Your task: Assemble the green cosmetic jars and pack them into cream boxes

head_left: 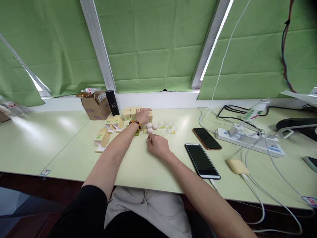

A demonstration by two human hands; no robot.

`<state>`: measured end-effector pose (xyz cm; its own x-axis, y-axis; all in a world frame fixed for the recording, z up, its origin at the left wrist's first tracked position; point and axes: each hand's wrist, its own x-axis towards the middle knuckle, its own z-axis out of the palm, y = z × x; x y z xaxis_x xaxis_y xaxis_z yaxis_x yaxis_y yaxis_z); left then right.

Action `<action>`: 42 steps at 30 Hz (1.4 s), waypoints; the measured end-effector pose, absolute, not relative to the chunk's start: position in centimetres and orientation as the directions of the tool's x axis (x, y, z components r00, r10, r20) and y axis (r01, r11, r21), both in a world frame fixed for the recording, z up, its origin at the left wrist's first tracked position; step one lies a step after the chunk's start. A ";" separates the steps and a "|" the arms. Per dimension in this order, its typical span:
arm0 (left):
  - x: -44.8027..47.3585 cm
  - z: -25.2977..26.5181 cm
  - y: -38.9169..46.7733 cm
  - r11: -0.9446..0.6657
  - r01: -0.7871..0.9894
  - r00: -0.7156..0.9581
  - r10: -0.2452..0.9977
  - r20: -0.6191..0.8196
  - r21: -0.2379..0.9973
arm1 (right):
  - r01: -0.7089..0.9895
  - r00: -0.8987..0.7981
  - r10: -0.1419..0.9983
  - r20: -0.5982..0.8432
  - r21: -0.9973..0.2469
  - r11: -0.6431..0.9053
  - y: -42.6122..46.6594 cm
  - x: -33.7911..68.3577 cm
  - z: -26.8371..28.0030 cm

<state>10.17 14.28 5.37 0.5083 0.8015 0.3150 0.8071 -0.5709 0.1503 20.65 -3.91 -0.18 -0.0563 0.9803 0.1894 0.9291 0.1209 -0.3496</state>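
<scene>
Left hand (143,115) over box row (127,115), running left-right | pink cylinders (150,131) between it and right hand (158,145) | I can't tell either grip's hold

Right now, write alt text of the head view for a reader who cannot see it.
A person's left hand is over a row of small cream boxes on a pale table; the curled right hand is closer in, near pink cylinders. Clear containers and phones lie to the right, cartons with open flaps to the left.
</scene>
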 end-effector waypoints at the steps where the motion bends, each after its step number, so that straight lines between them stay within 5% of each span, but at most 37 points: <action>1: 9.5 5.6 13.6 -0.585 0.791 0.501 0.788 0.357 0.180 | 0.927 -0.043 0.979 0.201 -0.357 0.114 -3.9 20.8 0.0; 5: 5.6 5.7 9.1 -0.645 0.702 0.468 0.737 0.488 0.301 | 0.929 0.018 0.943 0.332 -0.355 0.107 -3.2 21.8 1.1; 9: 1.3 4.0 3.4 -0.737 0.625 0.550 0.650 0.525 0.257 | 0.952 0.025 0.900 0.436 -0.286 0.112 -0.8 22.9 2.5; 19: -1.0 1.5 -0.4 -0.778 0.567 0.642 0.624 0.446 0.272 | 0.978 0.044 0.997 0.055 -0.206 -0.032 9.0 22.6 3.8; 42: -0.6 1.4 -0.6 -0.789 0.565 0.658 0.607 0.446 0.240 | 0.970 0.036 0.996 0.079 -0.244 -0.016 17.1 21.8 2.6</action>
<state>-0.60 -0.60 1.42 0.6579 0.6066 0.4462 0.5651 -0.7894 0.2398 21.78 17.06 2.56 0.0361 0.9962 0.0792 0.9696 -0.0157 -0.2440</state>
